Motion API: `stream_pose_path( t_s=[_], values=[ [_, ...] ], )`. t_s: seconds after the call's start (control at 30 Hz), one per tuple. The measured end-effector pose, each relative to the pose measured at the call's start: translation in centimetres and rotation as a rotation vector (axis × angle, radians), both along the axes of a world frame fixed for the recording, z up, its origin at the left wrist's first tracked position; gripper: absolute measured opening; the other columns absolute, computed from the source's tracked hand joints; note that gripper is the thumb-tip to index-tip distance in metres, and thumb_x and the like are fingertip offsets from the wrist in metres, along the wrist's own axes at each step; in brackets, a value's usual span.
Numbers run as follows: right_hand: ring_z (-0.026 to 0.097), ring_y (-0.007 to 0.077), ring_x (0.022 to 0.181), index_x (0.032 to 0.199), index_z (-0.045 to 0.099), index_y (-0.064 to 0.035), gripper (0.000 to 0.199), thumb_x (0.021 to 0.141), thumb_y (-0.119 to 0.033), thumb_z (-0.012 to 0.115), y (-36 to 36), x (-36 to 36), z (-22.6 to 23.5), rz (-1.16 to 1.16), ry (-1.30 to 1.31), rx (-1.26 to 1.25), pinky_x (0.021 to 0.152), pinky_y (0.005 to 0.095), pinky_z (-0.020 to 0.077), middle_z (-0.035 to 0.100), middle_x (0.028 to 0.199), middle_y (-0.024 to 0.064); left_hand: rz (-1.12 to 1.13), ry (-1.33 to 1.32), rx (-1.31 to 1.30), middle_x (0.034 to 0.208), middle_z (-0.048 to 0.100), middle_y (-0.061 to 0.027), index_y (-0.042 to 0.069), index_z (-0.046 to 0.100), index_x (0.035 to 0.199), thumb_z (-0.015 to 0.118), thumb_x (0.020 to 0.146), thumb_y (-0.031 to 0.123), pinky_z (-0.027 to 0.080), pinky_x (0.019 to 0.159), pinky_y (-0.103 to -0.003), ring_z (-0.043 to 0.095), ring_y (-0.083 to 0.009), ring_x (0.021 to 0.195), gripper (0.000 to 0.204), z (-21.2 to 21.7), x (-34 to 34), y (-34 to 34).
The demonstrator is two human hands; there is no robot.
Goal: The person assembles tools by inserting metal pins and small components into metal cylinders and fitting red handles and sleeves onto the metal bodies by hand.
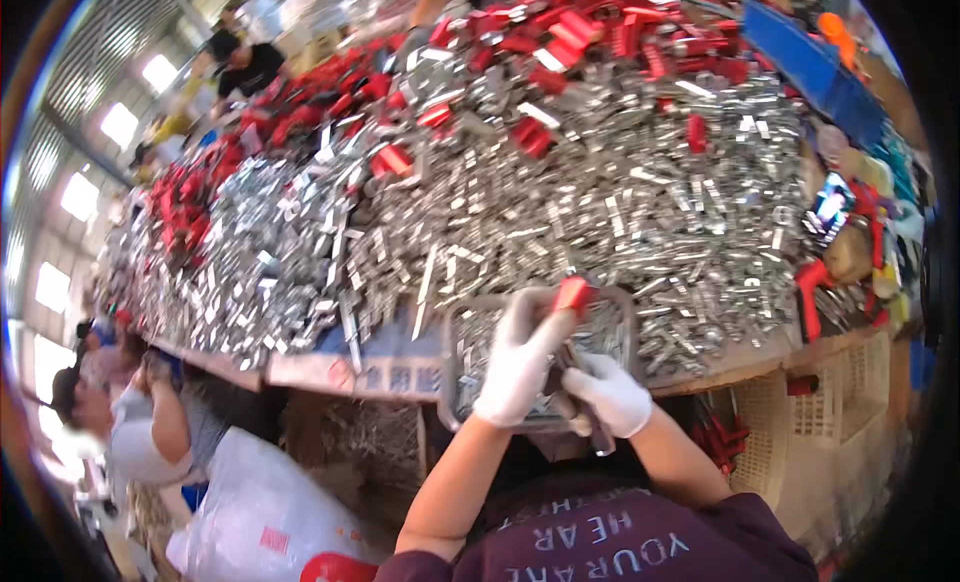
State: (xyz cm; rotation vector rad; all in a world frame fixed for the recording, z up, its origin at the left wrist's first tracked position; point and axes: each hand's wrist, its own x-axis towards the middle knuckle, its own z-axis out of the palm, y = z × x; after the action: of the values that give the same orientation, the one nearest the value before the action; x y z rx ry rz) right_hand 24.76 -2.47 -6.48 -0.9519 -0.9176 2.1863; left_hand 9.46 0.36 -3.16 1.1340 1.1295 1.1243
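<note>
My left hand (515, 367), in a white glove, is closed with a small red piece (573, 294) at its thumb and fingertips. Close beside it on the right, my right hand (612, 394), also gloved in white, has its fingers closed round a dark, narrow metal piece (601, 439) whose lower end sticks out toward me. The two hands nearly meet, and blur hides whether the red and dark pieces are joined. Both hands are over a grey plastic tray (450, 382) filled with small metal parts, at the table's near edge.
A large heap of silvery metal parts (560, 202) covers the table, with red pieces (575, 32) piled at the back. A blue bin (815, 67) and a phone (832, 204) are on the right. Crates (840, 402) stand below. People (145, 422) work at the left.
</note>
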Motion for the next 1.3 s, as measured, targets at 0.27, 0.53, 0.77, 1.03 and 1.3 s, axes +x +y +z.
stream_pose_path(
  t_s=[0.27,0.53,0.77,1.03,1.3],
  values=[
    [0.047,0.0072,0.047,0.089,0.052,-0.0047,0.03,0.096,-0.033,0.058,-0.2,-1.2,-0.6,0.089,-0.019,0.132,0.039,0.0246,0.0379,0.052,0.066,0.0005,0.162,0.059,0.227,0.124,0.054,-0.0126,-0.001,0.026,0.151,0.048,0.079,-0.004,0.047,0.082,-0.026,0.054,-0.0122,0.091,0.075,-0.4,-1.1,-0.4],
    [0.043,0.0075,0.044,0.089,0.049,-0.0063,0.041,0.095,-0.046,0.057,-0.5,-0.7,-2.1,0.039,0.062,0.149,0.039,0.0245,0.0372,0.048,0.063,0.0003,0.173,0.361,0.28,0.087,0.063,-0.0081,-0.004,0.062,0.109,0.055,0.084,0.002,0.049,0.073,-0.029,0.059,-0.0141,0.076,0.026,1.8,-0.9,0.1],
    [0.041,0.0076,0.04,0.111,0.044,-0.0062,0.058,0.091,-0.058,0.058,-0.4,-1.5,-2.3,0.062,0.111,0.222,0.035,0.0237,0.0359,0.043,0.06,-0.0002,-0.014,1.092,0.512,0.056,0.055,-0.0172,0.005,0.062,0.073,0.057,0.088,0.017,0.044,0.049,-0.042,0.057,-0.0364,0.05,0.02,1.8,-1.4,1.2],
    [0.04,0.0075,0.037,0.106,0.048,-0.0074,0.057,0.095,-0.064,0.043,-0.3,-1.2,-1.8,0.032,0.16,0.22,0.033,0.0228,0.0331,0.043,0.058,0.0,-0.065,0.993,0.458,0.066,0.061,-0.0183,0.005,0.063,0.086,0.05,0.093,0.019,0.046,0.056,-0.042,0.062,-0.0376,0.062,0.021,1.7,0.1,-0.9],
    [0.039,0.0081,0.035,0.1,0.049,-0.005,0.046,0.101,-0.05,0.042,-0.4,-1.3,-1.5,0.045,0.145,0.155,0.034,0.0244,0.0333,0.04,0.051,-0.0016,0.609,1.698,-0.366,0.113,0.065,-0.0238,0.002,0.052,0.127,0.046,0.097,0.034,0.051,0.08,-0.051,0.066,-0.0401,0.096,0.044,-2.9,-22.7,-1.3]
  ],
)
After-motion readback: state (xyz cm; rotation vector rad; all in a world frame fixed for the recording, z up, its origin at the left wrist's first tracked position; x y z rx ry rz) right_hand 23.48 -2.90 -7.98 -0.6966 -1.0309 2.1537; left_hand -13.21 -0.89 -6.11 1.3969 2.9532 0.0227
